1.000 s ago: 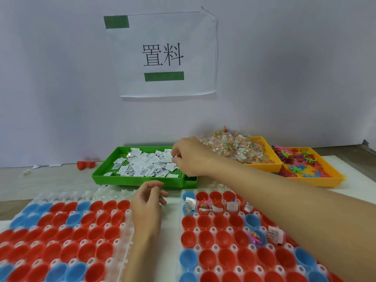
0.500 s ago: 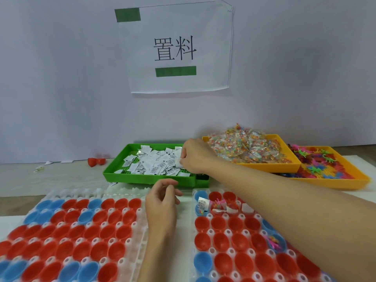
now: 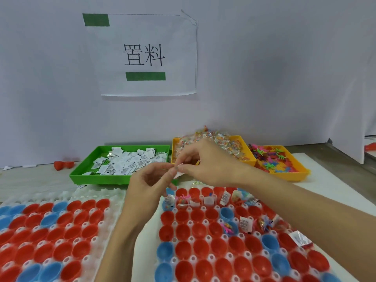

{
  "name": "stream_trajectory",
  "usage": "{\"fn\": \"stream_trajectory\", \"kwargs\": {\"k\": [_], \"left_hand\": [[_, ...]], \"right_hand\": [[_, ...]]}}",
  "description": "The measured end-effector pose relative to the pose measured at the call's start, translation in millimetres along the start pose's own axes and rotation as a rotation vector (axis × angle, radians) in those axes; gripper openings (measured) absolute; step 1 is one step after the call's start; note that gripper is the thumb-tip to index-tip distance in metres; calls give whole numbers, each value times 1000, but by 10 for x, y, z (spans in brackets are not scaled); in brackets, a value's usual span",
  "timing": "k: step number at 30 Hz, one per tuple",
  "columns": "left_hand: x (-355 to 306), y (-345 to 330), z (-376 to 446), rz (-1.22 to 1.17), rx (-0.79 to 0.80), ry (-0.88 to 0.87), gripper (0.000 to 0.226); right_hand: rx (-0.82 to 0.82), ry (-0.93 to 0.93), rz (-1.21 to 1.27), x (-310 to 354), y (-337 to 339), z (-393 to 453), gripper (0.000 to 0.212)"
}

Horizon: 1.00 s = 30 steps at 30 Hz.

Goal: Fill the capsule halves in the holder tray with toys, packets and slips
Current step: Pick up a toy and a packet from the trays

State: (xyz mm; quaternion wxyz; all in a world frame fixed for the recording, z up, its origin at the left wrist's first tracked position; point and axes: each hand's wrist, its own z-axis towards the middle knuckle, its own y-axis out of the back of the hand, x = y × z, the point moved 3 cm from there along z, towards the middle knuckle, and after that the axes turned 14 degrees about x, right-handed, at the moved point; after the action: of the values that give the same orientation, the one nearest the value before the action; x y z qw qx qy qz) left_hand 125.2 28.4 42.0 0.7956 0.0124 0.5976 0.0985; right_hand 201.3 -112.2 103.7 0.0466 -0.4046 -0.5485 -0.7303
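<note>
My right hand [image 3: 205,162] and my left hand [image 3: 151,181] meet above the far edge of the right holder tray [image 3: 150,231]. Both pinch a small white slip [image 3: 179,170] between their fingertips. The right tray holds red and blue capsule halves; its far row [image 3: 205,199] has slips, packets and toys in it. The green tray [image 3: 81,173] behind holds a heap of white slips [image 3: 126,162]. A yellow tray [image 3: 247,151] holds clear packets [image 3: 225,142], and an orange tray [image 3: 303,169] holds coloured toys [image 3: 270,157].
A second holder tray [image 3: 114,208] of red and blue halves lies at the left, with nothing in them. Two red capsule halves [image 3: 63,165] sit loose by the wall. A paper sign [image 3: 146,53] hangs on the white backdrop.
My right hand has left the green tray with a slip and drawn back toward me. My left hand rose to meet it, and both now pinch the slip.
</note>
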Motion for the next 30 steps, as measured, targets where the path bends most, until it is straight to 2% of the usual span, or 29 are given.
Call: {"fn": "stream_trajectory", "kwargs": {"k": [5, 9, 12, 14, 19, 24, 30], "left_hand": [[-189, -210, 9, -57, 95, -91, 13], [-180, -329, 21, -105, 182, -52, 14], [-150, -361, 17, -67, 234, -15, 20], [-125, -311, 7, -58, 197, 16, 20], [-33, -48, 0, 4, 37, 66, 10], [38, 113, -40, 18, -54, 91, 9], [133, 208, -55, 63, -106, 136, 12]], "right_hand": [[-85, 1, 138, 5, 59, -418, 8], [-135, -89, 243, -111, 82, -616, 8], [-155, -149, 187, -177, 105, -729, 8], [-127, -210, 73, -222, 138, -811, 9], [89, -350, -231, -290, 57, -955, 11], [188, -402, -302, -321, -85, -943, 14], [208, -440, -343, -324, -188, -931, 13]]}}
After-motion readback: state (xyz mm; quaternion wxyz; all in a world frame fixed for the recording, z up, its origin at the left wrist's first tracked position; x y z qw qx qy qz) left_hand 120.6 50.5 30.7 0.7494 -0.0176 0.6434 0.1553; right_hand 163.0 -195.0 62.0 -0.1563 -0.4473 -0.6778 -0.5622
